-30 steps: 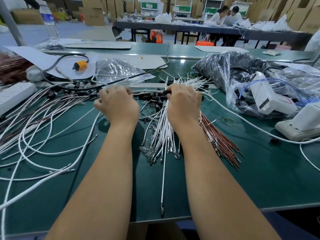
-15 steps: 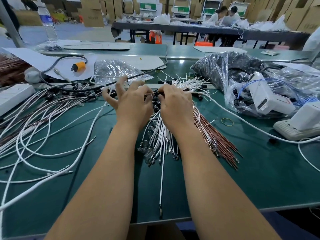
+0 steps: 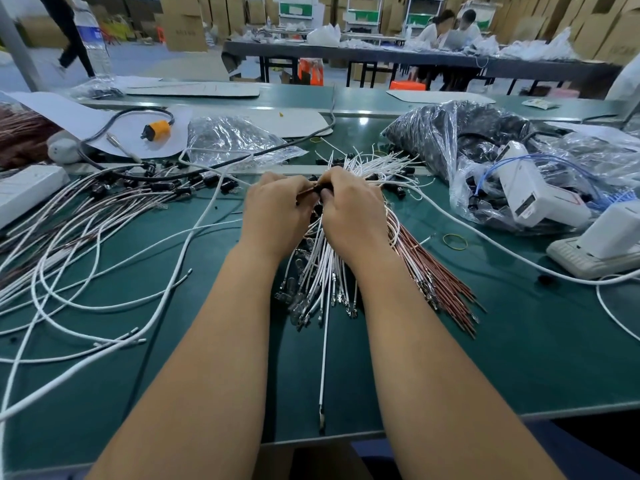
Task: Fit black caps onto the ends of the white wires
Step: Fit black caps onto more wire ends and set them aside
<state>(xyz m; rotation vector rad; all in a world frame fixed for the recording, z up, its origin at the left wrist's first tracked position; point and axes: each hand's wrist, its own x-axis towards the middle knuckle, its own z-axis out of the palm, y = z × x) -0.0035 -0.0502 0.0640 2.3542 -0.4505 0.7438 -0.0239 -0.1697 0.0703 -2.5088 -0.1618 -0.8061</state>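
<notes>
1. Where the two hands meet above the middle of the green table (image 3: 519,358), a small black cap (image 3: 319,190) is pinched between them, with the left hand (image 3: 277,213) and the right hand (image 3: 353,209) touching at the fingertips.
2. Both sets of fingers are curled round the cap and a thin wire end; which hand carries the wire cannot be told.
3. A fanned bundle of white wires (image 3: 323,268) is spread beneath the hands, its metal-tipped ends pointed toward the person.
4. A bundle of brown wires (image 3: 436,271) is laid just beside it on the right.
5. Long white cables (image 3: 104,258), several already fitted with black caps at their far ends, are looped across the left of the table.
6. Loose black caps (image 3: 227,186) are scattered near the far edge, left of the hands.
7. A clear bag of dark parts (image 3: 450,133) is seen at the far right, with a yellow rubber band (image 3: 454,241) lying nearer.
</notes>
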